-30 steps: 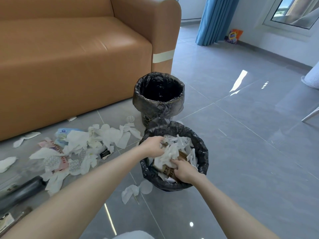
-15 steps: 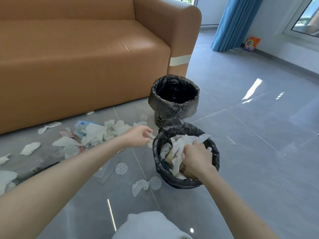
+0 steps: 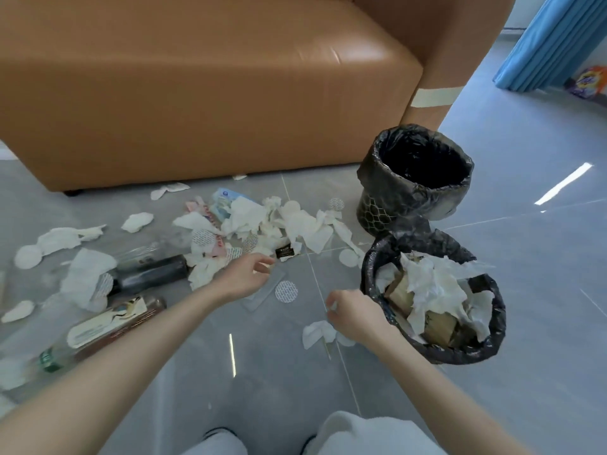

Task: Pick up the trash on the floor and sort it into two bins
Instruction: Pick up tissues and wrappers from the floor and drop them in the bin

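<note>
Two bins lined with black bags stand at the right. The near bin (image 3: pixel 460 355) is heaped with white tissues and brown cardboard; the far bin (image 3: pixel 369 178) looks empty. Trash litters the floor on the left: a pile of white tissues (image 3: pixel 295 224), round patterned pads, wrappers, a dark bottle (image 3: pixel 151 274) and a labelled bottle (image 3: pixel 108 323). My left hand (image 3: pixel 246 274) hovers with relaxed fingers, holding nothing, over a clear plastic piece beside a round pad (image 3: pixel 285 291). My right hand (image 3: pixel 354 310) has curled fingers just above a small tissue (image 3: pixel 315 333); whether it holds anything is unclear.
A tan leather sofa (image 3: pixel 213 93) runs along the back, close behind the trash. A blue curtain (image 3: pixel 551 54) and a colourful bag (image 3: pixel 588 87) are at the far right. Grey tiled floor stretches to the right of the bins. My knees in white are at the bottom edge.
Both hands have left the near bin. The left moved out over the floor trash; the right came off the tissues to the floor left of the bin. The view swung left and down.
</note>
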A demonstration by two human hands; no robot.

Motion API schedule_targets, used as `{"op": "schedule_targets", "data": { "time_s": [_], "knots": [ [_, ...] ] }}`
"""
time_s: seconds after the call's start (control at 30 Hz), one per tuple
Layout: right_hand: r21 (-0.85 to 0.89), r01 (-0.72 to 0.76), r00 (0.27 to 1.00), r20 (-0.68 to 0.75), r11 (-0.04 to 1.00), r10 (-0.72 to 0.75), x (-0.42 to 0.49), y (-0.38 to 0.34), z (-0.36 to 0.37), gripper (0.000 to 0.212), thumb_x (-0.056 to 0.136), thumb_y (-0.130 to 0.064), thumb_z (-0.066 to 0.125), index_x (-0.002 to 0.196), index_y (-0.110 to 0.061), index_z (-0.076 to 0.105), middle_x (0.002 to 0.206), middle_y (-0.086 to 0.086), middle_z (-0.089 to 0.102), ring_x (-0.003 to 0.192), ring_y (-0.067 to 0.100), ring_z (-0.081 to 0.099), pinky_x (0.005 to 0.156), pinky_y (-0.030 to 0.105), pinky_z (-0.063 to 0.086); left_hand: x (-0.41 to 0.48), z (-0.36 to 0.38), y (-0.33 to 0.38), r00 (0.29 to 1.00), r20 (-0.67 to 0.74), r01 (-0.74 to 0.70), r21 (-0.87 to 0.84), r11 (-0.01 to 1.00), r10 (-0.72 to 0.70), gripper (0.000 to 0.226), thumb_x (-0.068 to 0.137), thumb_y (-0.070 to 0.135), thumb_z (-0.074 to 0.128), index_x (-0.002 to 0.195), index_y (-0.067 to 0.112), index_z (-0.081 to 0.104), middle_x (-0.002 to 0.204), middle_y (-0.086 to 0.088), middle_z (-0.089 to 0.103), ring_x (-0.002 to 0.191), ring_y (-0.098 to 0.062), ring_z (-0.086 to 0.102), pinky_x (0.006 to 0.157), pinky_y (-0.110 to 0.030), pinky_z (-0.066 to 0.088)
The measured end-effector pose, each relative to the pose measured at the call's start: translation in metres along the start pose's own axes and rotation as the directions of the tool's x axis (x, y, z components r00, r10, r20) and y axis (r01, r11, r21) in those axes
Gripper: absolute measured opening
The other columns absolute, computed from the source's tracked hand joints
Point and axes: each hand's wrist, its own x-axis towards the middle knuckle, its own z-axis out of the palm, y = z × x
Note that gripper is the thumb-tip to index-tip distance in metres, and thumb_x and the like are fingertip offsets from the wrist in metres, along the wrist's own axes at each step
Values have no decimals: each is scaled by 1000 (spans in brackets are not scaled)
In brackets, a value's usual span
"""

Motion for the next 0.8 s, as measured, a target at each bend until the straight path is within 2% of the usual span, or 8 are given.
{"op": "schedule_targets", "data": {
  "time_s": [0.07, 0.2, 0.4, 0.47, 0.53, 0.57, 0.7, 0.8],
  "knots": [
    [8, -15, 996, 87, 1000, 15, 14, 2, 28, 36, 91, -23, 47, 127, -23, 53, 124, 8, 56, 114, 27, 54, 86, 32, 45, 5, 12, -19, 999, 8, 35, -35, 999, -35, 37, 89, 10, 52, 125, 16, 56, 120, -4, 62, 109, -15, 57, 94, -27, 46],
    [-2, -76, 983, 168, 997, 75, 35, 13, 74, 39, 91, -20, 49, 131, -19, 50, 131, 10, 46, 120, 31, 46, 96, 36, 45, 15, 37, -48, 998, 39, 60, -67, 996, -57, 36, 91, 14, 51, 127, 18, 54, 119, 1, 61, 98, -9, 54, 81, -20, 42],
    [-85, -178, 983, 34, 980, 182, 46, 38, 109, 37, 88, -30, 56, 124, -22, 50, 137, 6, 39, 123, 29, 41, 97, 33, 36, 33, 81, -83, 989, 74, 140, -171, 975, -129, 37, 91, 10, 51, 127, 17, 53, 121, -4, 59, 93, -13, 54, 76, -20, 41],
    [-70, -220, 975, 8, 973, 221, 48, 45, 116, 40, 88, -37, 56, 125, -23, 48, 140, 6, 36, 127, 31, 36, 102, 41, 35, 40, 91, -86, 987, 80, 156, -204, 966, -142, 40, 91, 10, 50, 130, 17, 51, 123, -5, 58, 95, -13, 54, 75, -20, 41],
    [-17, -275, 961, 22, 961, 275, 50, 53, 121, 49, 88, -45, 54, 131, -25, 44, 147, 4, 28, 134, 33, 26, 109, 54, 26, 50, 101, -86, 988, 63, 149, -234, 961, -138, 41, 90, 8, 50, 130, 16, 51, 123, -6, 58, 95, -13, 54, 76, -19, 40],
    [2, -282, 959, 38, 959, 282, 51, 58, 124, 52, 88, -47, 54, 134, -25, 41, 149, 3, 26, 136, 32, 24, 110, 54, 22, 54, 104, -86, 989, 50, 144, -242, 959, -136, 40, 90, 7, 49, 129, 16, 52, 122, -6, 58, 95, -12, 54, 76, -19, 40],
    [174, -226, 973, 75, 958, 216, 51, 65, 135, 49, 84, -44, 61, 128, -26, 47, 141, 3, 34, 126, 33, 32, 103, 35, 30, 62, 121, -90, 990, 22, 137, -271, 953, -136, 40, 89, 3, 47, 127, 14, 54, 121, -6, 59, 94, -12, 54, 81, -18, 39],
    [205, -210, 978, 30, 956, 209, 55, 64, 143, 46, 84, -34, 63, 127, -24, 49, 131, 5, 38, 117, 33, 36, 97, 31, 32, 62, 132, -96, 988, -16, 141, -305, 942, -153, 38, 89, 2, 47, 124, 15, 56, 119, -5, 61, 91, -11, 54, 78, -15, 37]
  ]
}}
